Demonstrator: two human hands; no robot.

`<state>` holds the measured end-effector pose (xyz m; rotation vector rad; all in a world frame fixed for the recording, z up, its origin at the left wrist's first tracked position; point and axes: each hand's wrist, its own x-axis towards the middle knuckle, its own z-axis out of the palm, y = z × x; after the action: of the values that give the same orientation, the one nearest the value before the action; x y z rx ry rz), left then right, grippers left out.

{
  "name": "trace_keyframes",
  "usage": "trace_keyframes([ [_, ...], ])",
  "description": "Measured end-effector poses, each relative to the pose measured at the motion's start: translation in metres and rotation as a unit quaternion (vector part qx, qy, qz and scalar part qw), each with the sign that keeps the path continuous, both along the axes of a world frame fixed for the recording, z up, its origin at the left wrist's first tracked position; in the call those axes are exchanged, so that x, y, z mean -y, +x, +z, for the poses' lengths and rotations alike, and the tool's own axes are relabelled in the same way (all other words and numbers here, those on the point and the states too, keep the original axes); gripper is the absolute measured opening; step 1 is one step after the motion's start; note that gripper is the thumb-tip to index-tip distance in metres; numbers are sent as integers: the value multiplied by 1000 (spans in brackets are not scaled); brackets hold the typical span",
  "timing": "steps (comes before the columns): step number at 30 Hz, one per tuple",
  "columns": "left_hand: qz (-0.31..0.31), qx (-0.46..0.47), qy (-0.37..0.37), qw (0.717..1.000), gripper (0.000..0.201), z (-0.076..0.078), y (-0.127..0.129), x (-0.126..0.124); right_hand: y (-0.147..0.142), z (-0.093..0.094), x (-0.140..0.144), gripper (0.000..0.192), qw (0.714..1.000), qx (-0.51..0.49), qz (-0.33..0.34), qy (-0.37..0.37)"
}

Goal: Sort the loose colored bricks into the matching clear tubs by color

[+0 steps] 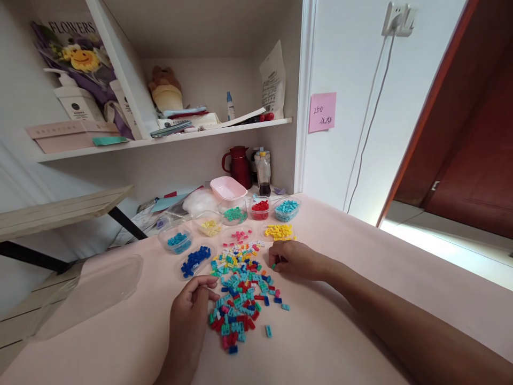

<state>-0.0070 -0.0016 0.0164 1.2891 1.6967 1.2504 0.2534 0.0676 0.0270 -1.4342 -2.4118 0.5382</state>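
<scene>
A heap of small mixed-colour bricks (240, 291) lies on the pale pink table (340, 331). My left hand (191, 313) rests at the heap's left edge, fingers curled, thumb and forefinger close together near the bricks. My right hand (294, 259) sits at the heap's upper right, fingertips pinching a small green brick (273, 265). Behind the heap stand clear tubs sorted by colour: dark blue (195, 260), blue (178, 241), pale yellow (210, 227), green (234, 214), red (260, 207), light blue (286, 207), yellow (279, 231) and pink (241, 236).
An empty pink tub (228, 188) stands behind the green one. A clear lid (96, 289) lies at the left. A red jug (239, 164) and bottles (263, 172) stand at the back under a cluttered shelf (168, 140). A wooden bench (60, 208) is left.
</scene>
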Motion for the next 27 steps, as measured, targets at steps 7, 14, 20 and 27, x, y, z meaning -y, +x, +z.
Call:
trace_keyframes([
  [7,-5,3,3,1000,24,-3,-1,-1,0,-2,-1,16,1000,-6,-8,-2],
  [14,-10,23,11,1000,26,-1,2,0,-2,-3,0,16,1000,-7,-2,-3],
  [20,-37,27,9,999,24,-3,1,0,-2,-4,0,17,1000,-6,7,12],
  [27,-54,17,22,998,25,-10,-2,-3,-2,-6,0,17,1000,-28,3,3],
])
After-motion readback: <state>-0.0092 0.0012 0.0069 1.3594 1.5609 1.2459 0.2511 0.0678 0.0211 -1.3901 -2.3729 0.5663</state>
